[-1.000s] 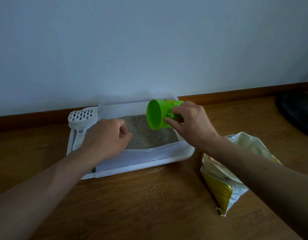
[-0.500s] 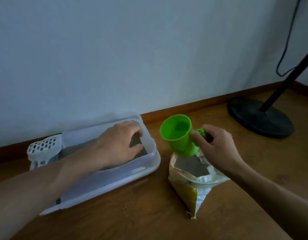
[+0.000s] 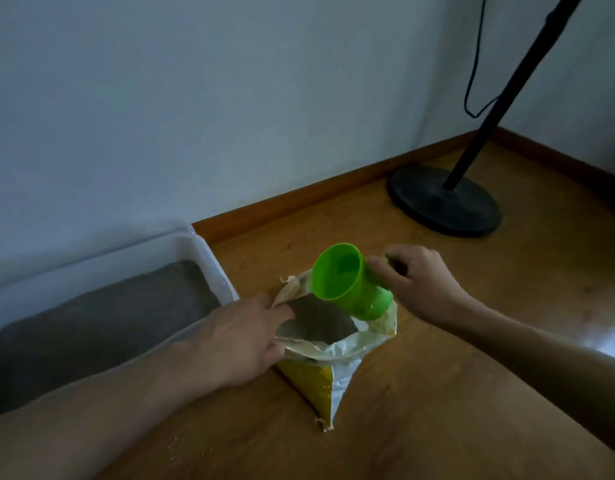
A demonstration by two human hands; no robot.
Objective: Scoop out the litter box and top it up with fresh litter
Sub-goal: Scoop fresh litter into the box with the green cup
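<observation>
The litter box (image 3: 202,261) is a shallow rectangular tub of translucent white plastic with rounded corners and a rolled rim, standing on the wooden floor (image 3: 437,393) against the wall (image 3: 229,98) at the left. It holds a level bed of fine grey litter (image 3: 101,317), matte and grainy, reaching partway up the walls.

Just beside its near right corner stands the litter bag (image 3: 337,375), a crinkled, glossy plastic sack, white with a yellow panel on its lower front. Its mouth gapes open and shows more of the same grey granules inside. The torn top edge curls and folds unevenly.

The right hand (image 3: 420,285) holds a bright green plastic cup (image 3: 347,282) by its handle, the grip closed around that handle with fingers curled. The cup is smooth, round and slightly tapered, tilted with its open mouth facing left and up, and it hangs over the far right side of the bag's opening. Its inside looks empty.

The left hand (image 3: 236,341) rests on the near left edge of the bag's mouth; the thumb lies along the rim, and whether its grip pinches the plastic I cannot tell.

A few pale grains (image 3: 181,448) lie scattered on the floor near the front. Toward the far right corner of the floor stands a black round stand base (image 3: 437,206) with a slanted pole and a dangling cord (image 3: 472,64).
</observation>
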